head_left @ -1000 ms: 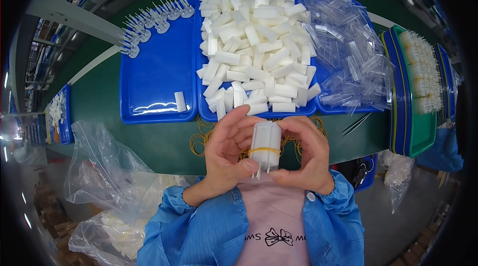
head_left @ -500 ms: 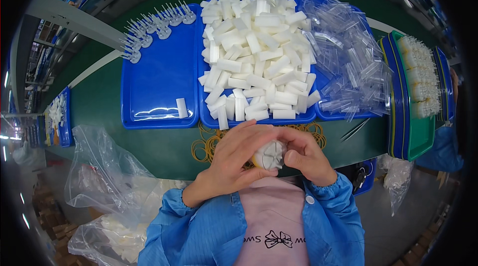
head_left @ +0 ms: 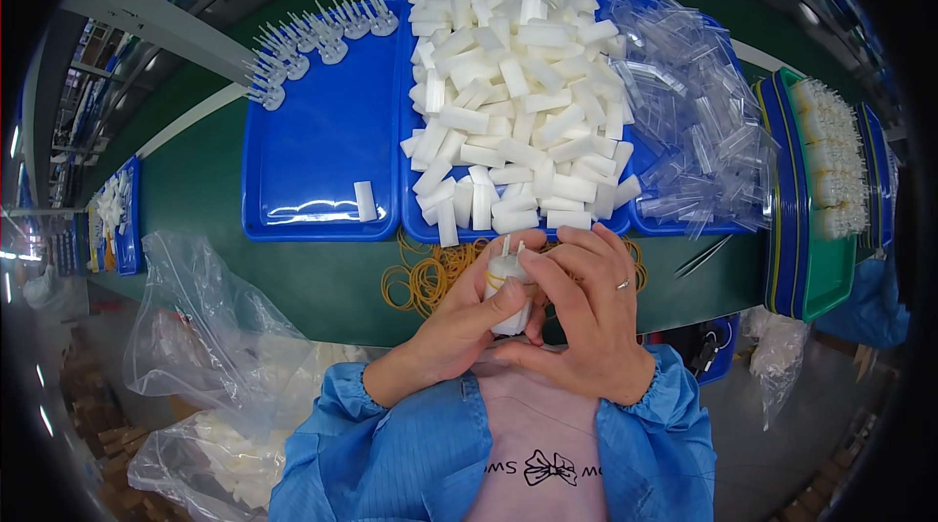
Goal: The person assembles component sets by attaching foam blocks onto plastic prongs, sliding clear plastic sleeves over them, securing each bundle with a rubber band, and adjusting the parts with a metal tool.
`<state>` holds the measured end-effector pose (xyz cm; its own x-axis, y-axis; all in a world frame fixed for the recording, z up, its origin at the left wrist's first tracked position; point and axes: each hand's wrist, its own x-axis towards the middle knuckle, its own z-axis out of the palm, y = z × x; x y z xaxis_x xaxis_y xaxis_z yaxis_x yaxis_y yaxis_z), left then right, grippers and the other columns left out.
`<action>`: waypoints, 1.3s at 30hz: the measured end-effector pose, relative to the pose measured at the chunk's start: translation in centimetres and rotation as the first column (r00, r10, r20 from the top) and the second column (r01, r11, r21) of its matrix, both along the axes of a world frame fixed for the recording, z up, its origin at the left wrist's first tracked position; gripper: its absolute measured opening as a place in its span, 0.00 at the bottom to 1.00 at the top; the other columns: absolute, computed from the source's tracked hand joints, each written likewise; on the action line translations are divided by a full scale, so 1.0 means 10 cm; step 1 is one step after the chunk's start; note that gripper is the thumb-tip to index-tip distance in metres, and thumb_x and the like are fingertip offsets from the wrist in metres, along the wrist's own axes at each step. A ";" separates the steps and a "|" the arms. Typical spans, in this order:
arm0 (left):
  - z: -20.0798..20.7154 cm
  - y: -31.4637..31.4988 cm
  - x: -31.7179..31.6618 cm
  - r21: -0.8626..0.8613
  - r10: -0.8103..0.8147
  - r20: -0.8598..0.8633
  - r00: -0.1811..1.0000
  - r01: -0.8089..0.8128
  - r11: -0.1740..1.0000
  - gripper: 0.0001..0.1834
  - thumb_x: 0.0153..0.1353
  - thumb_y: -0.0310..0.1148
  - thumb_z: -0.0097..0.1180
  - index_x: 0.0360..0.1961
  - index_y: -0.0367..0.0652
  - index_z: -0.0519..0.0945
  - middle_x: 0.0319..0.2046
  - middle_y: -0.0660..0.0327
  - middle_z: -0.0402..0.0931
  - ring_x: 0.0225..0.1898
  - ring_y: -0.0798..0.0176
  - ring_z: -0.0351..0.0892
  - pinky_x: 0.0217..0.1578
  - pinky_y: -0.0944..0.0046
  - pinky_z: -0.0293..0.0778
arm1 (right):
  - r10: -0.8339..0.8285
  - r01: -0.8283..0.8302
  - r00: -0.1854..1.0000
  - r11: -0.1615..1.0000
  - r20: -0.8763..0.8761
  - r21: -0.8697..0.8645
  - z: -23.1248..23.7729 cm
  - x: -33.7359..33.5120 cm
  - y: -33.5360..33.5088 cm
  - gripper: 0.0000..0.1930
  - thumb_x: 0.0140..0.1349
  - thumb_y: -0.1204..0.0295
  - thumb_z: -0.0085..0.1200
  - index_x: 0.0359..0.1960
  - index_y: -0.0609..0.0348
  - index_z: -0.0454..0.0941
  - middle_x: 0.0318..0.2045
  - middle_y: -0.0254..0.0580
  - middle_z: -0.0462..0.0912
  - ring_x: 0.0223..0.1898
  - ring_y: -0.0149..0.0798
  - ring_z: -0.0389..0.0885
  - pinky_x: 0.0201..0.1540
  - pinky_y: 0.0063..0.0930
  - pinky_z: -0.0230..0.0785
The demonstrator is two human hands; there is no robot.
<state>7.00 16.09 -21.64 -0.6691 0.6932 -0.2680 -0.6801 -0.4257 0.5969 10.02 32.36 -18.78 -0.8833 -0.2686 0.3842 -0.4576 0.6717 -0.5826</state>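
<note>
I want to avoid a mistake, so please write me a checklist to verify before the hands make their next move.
1. White bundle held: ok, in the left hand.
2. Rubber band closed all round the bundle: cannot tell, one side is hidden.
3. Prongs pointing away from the body: ok.
4. Right hand near the bundle: ok, fingertips beside the prongs.
5. Foam blocks all in the middle tray: not ok, one lies in the left tray.

Bright centre, dark fisheye edges
</note>
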 end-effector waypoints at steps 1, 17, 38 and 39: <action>0.00 0.01 0.00 0.013 -0.006 -0.031 1.000 0.006 1.000 0.32 0.64 0.50 0.48 0.62 0.44 0.56 0.42 0.59 0.69 0.33 0.67 0.71 0.34 0.68 0.71 | -0.013 0.013 1.000 1.000 0.008 0.007 0.00 0.00 0.00 0.38 0.34 0.55 0.67 0.52 0.55 0.72 0.47 0.40 0.69 0.53 0.47 0.67 0.57 0.51 0.55; 0.06 0.03 -0.03 0.017 -0.008 0.202 0.979 0.005 1.000 0.31 0.69 0.54 0.25 0.64 0.45 0.56 0.46 0.62 0.69 0.37 0.65 0.72 0.38 0.65 0.72 | -0.017 0.017 1.000 0.998 0.003 -0.059 -0.11 -0.05 -0.01 0.32 0.36 0.64 0.67 0.48 0.56 0.73 0.44 0.40 0.71 0.49 0.45 0.71 0.55 0.51 0.58; -0.07 -0.06 -0.03 0.123 -0.094 0.010 0.996 0.092 0.988 0.26 0.56 0.37 0.59 0.54 0.41 0.65 0.37 0.64 0.69 0.38 0.68 0.72 0.41 0.69 0.68 | 0.036 -0.023 0.997 0.979 0.061 -0.201 -0.17 -0.05 0.04 0.37 0.36 0.62 0.68 0.53 0.57 0.68 0.50 0.42 0.70 0.50 0.50 0.68 0.53 0.47 0.59; -0.04 -0.06 -0.03 0.125 -0.094 0.047 0.994 0.087 0.988 0.24 0.56 0.37 0.59 0.50 0.42 0.66 0.36 0.64 0.69 0.38 0.68 0.71 0.41 0.68 0.68 | 0.036 -0.022 0.997 0.979 0.063 -0.202 -0.16 -0.05 0.04 0.37 0.36 0.62 0.68 0.53 0.57 0.68 0.50 0.42 0.70 0.50 0.50 0.68 0.53 0.47 0.59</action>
<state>6.67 15.51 -22.05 -0.5893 0.7799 -0.2109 -0.7483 -0.4285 0.5064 9.55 32.80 -20.41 -0.9013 -0.2179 0.3744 -0.4317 0.5250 -0.7335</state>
